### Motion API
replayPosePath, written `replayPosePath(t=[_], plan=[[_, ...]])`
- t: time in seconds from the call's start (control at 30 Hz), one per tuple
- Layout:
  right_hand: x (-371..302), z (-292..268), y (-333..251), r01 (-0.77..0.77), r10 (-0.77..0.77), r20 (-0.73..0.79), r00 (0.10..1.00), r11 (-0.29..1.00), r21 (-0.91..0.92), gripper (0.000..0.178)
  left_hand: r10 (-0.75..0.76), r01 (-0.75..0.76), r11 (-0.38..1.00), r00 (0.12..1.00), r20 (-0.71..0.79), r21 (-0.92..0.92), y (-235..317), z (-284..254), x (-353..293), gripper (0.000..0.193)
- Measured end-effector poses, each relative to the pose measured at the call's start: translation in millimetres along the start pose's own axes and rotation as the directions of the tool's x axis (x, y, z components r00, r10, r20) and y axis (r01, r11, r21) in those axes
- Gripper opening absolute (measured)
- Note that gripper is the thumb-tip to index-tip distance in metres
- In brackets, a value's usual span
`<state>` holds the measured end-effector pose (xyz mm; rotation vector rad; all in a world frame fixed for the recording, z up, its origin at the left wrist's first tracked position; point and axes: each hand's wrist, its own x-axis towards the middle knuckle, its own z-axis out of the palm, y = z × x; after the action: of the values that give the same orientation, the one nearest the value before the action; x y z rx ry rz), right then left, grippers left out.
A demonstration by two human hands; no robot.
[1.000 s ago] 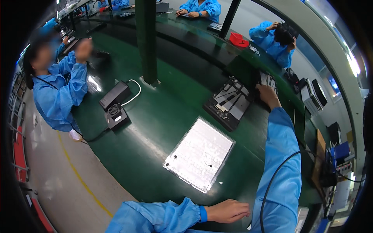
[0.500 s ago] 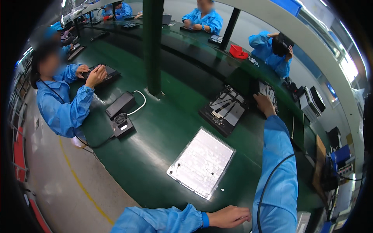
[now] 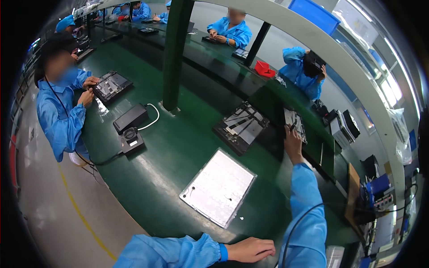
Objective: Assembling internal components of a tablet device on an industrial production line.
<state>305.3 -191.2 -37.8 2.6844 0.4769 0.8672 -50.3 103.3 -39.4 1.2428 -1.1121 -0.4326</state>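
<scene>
My right hand [image 3: 293, 144] reaches out at the far right, its fingers pinched on a small black piece [image 3: 292, 126] whose kind I cannot make out. Just beyond its fingertips lies an opened flat device [image 3: 296, 122] with pale inner parts. Palm down, my left hand [image 3: 251, 249] rests at the near side of the table, fingers curled; whatever may be under them is hidden. Ahead of it lies a silvery-white flat panel [image 3: 219, 187] with clear edges and small dark spots. A second opened device [image 3: 243, 127] with strips across its inside sits left of my right hand.
A green post [image 3: 176, 58] rises from the green table [image 3: 178, 143]. Left of centre stand a black box and a small fan unit [image 3: 132, 139] with cables. A co-worker [image 3: 62, 107] handles another opened device [image 3: 111, 87]. A black cable [image 3: 304, 214] crosses my right sleeve.
My right hand has drawn back toward me from the far device, and a small black piece now shows at its fingers. The whole view has shifted slightly. The co-worker's device now lies lower, opened.
</scene>
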Motion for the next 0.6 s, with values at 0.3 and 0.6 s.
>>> replayPosePath(t=[0.3, 0.6], plan=[[6, -143, 27, 0.055, -0.056, -0.011, 0.998, 0.998, -0.027, 0.048, -0.255, 0.188, 0.897, 0.96, -0.12, -0.4, -12, -1, 5, 0.022], [-168, -356, -16, 0.212, -0.092, -0.277, 0.957, 0.872, 0.442, 0.056, -0.538, 0.07, 0.055, 0.842, 0.029, -0.996, -30, -1, 7, 0.045]])
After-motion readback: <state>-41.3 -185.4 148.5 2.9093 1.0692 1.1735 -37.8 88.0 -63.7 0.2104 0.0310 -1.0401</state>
